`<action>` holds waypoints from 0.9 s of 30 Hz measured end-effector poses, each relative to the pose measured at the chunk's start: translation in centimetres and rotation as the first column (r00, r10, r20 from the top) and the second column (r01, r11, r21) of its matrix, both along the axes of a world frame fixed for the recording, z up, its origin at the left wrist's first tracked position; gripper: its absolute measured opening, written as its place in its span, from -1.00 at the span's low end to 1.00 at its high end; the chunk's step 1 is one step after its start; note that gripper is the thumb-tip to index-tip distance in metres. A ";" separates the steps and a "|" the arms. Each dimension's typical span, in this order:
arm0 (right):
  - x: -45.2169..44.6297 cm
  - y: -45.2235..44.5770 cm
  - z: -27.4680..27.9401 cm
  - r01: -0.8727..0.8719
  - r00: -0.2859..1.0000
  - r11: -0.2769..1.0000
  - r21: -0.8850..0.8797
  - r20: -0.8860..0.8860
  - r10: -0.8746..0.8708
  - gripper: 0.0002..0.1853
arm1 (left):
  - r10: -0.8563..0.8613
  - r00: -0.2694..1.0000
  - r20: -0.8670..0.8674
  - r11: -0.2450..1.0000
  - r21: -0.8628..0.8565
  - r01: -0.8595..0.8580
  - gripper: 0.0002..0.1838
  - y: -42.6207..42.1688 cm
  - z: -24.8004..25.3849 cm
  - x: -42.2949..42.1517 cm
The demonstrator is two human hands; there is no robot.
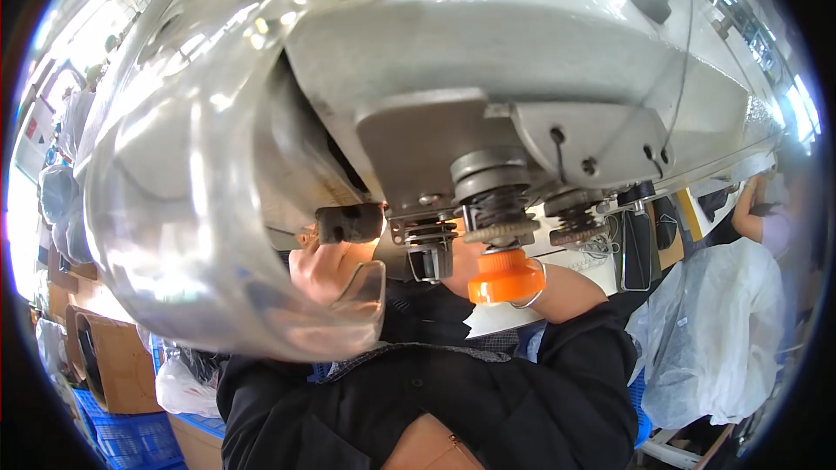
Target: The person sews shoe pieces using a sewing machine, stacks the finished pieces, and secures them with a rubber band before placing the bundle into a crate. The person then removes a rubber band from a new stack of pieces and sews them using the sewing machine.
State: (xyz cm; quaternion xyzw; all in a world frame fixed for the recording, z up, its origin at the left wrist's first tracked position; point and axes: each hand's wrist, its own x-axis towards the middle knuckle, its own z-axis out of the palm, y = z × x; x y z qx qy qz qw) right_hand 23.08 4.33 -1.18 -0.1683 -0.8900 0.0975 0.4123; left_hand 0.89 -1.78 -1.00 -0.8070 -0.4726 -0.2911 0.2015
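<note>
Machine (pixel 514 57) half hides left hand (pixel 326 268) and right hand (pixel 463 265)

Nearest the camera, the pale metal machine spans the scene, its glossy rounded cover (pixel 187 174) bulging on the left. At the cover's lower end is a clear guard (pixel 369 309). Tension discs (pixel 491 176) hang from the machine's underside near the centre, with an orange knob (pixel 505 275) just under them.

At the near edge is the person's black jacket (pixel 418 409), sleeves reaching inward from left and right. Past it, dark cloth (pixel 422 306) lies between the forearms, just on the near side of the hands. The left hand is bent beside the guard; the right hand is mostly covered by the machine's parts, a bracelet (pixel 528 299) on its wrist. I cannot tell whether either grip is apart, together or clamped on the cloth. A white surface (pixel 503 322) shows to the right of the cloth.

Farther out on the left stand a cardboard box (pixel 131 361) and a blue crate (pixel 135 439). To the right sits a clear plastic bag (pixel 718 331); beyond it, at the far right, is another person's arm (pixel 747 209).
</note>
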 end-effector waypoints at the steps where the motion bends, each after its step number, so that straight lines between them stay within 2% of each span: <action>1: -0.1 0.0 0.1 -0.001 1.000 1.000 -0.001 0.001 0.001 -0.72 | -0.004 1.000 -0.002 1.000 0.000 0.004 -0.80 0.1 0.0 -0.1; 4: -0.2 0.6 0.4 -0.040 0.997 0.999 0.006 -0.070 0.040 -0.73 | -0.050 0.998 -0.046 0.998 -0.031 0.049 -0.80 0.1 0.2 -0.5; 8: -0.1 1.2 -0.2 0.039 0.998 0.993 0.111 -0.047 -0.034 -0.72 | -0.111 0.992 -0.059 0.993 0.025 0.112 -0.79 0.0 2.1 0.0; 10: 0.0 1.5 -0.6 0.076 0.997 0.984 0.164 -0.036 -0.071 -0.71 | -0.070 0.981 0.181 0.996 -0.036 0.078 -0.79 -0.3 2.8 0.6; 11: 0.0 1.7 -0.8 0.093 0.996 0.978 0.189 -0.030 -0.089 -0.70 | -0.053 0.991 0.119 0.992 -0.109 0.066 -0.78 -0.6 2.8 0.1; 13: 0.0 2.0 -1.2 0.111 0.994 0.972 0.205 -0.027 -0.108 -0.70 | -0.084 0.989 0.125 0.989 -0.114 0.099 -0.77 -0.4 2.2 0.0; 16: 0.1 2.6 -1.6 0.065 0.998 0.945 0.319 -0.013 -0.064 -0.81 | -0.113 0.988 0.105 0.983 -0.133 0.126 -0.77 0.0 1.9 0.2; 17: 0.2 2.7 -1.7 0.047 0.999 0.932 0.360 -0.006 -0.048 -0.83 | -0.160 0.985 0.061 0.986 -0.046 0.163 -0.87 0.4 2.0 0.4; 18: 0.2 2.6 -1.4 0.048 0.999 0.932 0.359 -0.007 -0.049 -0.83 | -0.203 0.979 0.013 0.978 0.041 0.202 -0.82 0.7 2.0 0.5; 23: 0.7 2.3 -1.2 0.059 0.997 0.930 0.363 0.015 -0.069 -0.85 | -0.196 0.980 0.046 0.981 0.017 0.195 -0.87 0.5 1.8 1.2; 25: 0.7 2.5 -2.1 0.060 0.997 0.925 0.375 0.031 -0.077 -0.85 | -0.278 0.959 -0.062 0.947 0.147 0.284 -0.74 0.6 2.4 1.3; 27: 0.6 2.8 -3.1 0.059 0.995 0.920 0.388 0.048 -0.084 -0.86 | -0.305 0.951 -0.044 0.939 0.149 0.309 -0.71 0.8 2.3 1.3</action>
